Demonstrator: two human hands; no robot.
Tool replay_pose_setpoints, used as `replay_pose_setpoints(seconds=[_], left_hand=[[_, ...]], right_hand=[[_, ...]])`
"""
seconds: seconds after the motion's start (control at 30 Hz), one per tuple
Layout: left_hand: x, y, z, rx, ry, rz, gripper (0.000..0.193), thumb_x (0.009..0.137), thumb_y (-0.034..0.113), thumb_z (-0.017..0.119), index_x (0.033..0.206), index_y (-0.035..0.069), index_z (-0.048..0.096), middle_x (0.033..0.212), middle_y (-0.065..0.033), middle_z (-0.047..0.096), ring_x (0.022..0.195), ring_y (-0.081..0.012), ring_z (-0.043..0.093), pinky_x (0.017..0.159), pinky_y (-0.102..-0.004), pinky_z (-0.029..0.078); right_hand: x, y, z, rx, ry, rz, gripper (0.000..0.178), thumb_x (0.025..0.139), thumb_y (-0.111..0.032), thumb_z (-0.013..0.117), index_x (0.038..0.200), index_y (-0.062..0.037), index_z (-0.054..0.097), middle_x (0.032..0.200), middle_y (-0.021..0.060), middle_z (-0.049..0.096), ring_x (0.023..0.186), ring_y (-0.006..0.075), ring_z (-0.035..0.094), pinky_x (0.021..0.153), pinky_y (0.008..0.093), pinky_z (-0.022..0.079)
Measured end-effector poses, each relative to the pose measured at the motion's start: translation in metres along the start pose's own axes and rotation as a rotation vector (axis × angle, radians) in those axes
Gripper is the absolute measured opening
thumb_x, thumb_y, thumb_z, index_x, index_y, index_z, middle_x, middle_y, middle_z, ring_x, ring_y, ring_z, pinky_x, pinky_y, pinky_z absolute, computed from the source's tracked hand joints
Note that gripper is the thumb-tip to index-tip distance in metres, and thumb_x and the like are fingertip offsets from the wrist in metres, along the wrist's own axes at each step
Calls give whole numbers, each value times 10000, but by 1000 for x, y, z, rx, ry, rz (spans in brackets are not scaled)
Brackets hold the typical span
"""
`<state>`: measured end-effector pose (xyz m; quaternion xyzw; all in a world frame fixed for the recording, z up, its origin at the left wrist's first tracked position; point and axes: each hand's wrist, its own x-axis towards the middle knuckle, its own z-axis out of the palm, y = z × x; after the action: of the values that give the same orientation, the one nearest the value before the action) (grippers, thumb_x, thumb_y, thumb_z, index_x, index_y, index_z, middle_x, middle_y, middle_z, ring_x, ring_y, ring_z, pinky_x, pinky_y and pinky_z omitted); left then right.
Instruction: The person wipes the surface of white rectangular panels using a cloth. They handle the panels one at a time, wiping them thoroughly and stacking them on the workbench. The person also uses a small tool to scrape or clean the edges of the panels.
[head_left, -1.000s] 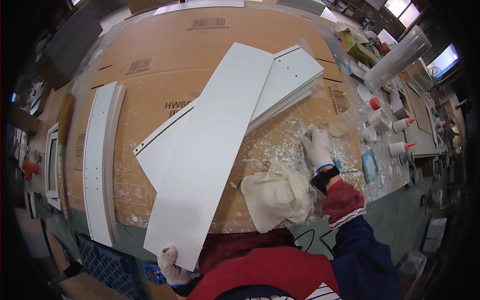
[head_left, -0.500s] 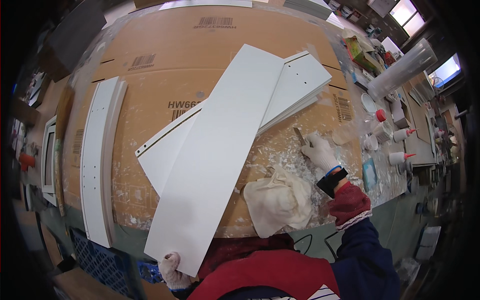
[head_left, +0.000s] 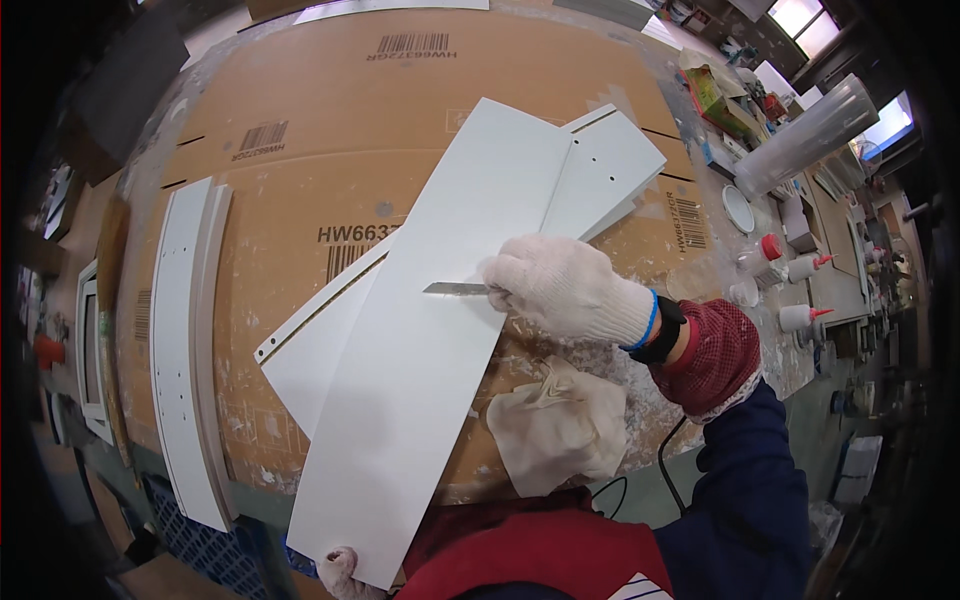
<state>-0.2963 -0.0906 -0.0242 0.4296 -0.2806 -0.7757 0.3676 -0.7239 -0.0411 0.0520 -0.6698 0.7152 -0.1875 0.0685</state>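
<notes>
A long white board (head_left: 420, 330) lies slanted across the table, over other white panels. My left hand (head_left: 343, 572), in a pale work glove, is closed round the board's near left corner; its thumb shows on top. My right hand (head_left: 560, 285), gloved too and wearing a dark wrist strap, grips a flat metal blade (head_left: 455, 288) with a slanted tip. The blade points left over the middle of the board; whether it touches the surface I cannot tell. Underneath lie a drilled white panel (head_left: 622, 165) and a grooved panel (head_left: 325, 310). A crumpled cream cloth (head_left: 560, 425) rests right of the board.
Brown cardboard (head_left: 300, 90) covers the table, with white flakes at the right. A stack of narrow drilled white boards (head_left: 180, 340) lies left. Red-tipped glue bottles (head_left: 797, 318) and a clear plastic tube (head_left: 808, 138) stand right. A blue crate (head_left: 205, 535) sits below the near left edge.
My right hand has moved left and up from the flake-covered cardboard to over the board, carrying the blade. My left hand stays on the board's near corner.
</notes>
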Motion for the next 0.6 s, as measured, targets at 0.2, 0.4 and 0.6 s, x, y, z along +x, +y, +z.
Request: replay_pose_setpoints(seconds=[0.2, 0.4, 0.6], left_hand=[[-5, 2, -33, -55, 98, -143, 586, 811, 157, 658, 1325, -21, 439, 1220, -222, 565, 1078, -377, 584, 859, -460, 528], [2, 5, -49, -13, 105, -167, 574, 812, 150, 639, 1323, -20, 439, 1215, -225, 569, 1056, -376, 597, 850, -456, 533], [-1, 0, -55, -5, 103, -169, 563, 813, 142, 621, 1321, -20, 440, 1210, -227, 573, 1035, -376, 609, 841, -453, 538]], right_hand=[[19, 74, -26, -103, 121, 277, 95, 872, -120, 555, 912, -34, 560, 795, 178, 595, 748, 354, 612, 655, 416, 505], [19, 174, -49, -425, 310, 520, 195, 896, -185, 561, 997, -20, 585, 913, 212, 633, 872, 387, 617, 749, 441, 495], [28, 121, -53, -54, 328, 488, 176, 894, -161, 576, 990, -13, 589, 893, 185, 645, 816, 305, 644, 717, 383, 508]])
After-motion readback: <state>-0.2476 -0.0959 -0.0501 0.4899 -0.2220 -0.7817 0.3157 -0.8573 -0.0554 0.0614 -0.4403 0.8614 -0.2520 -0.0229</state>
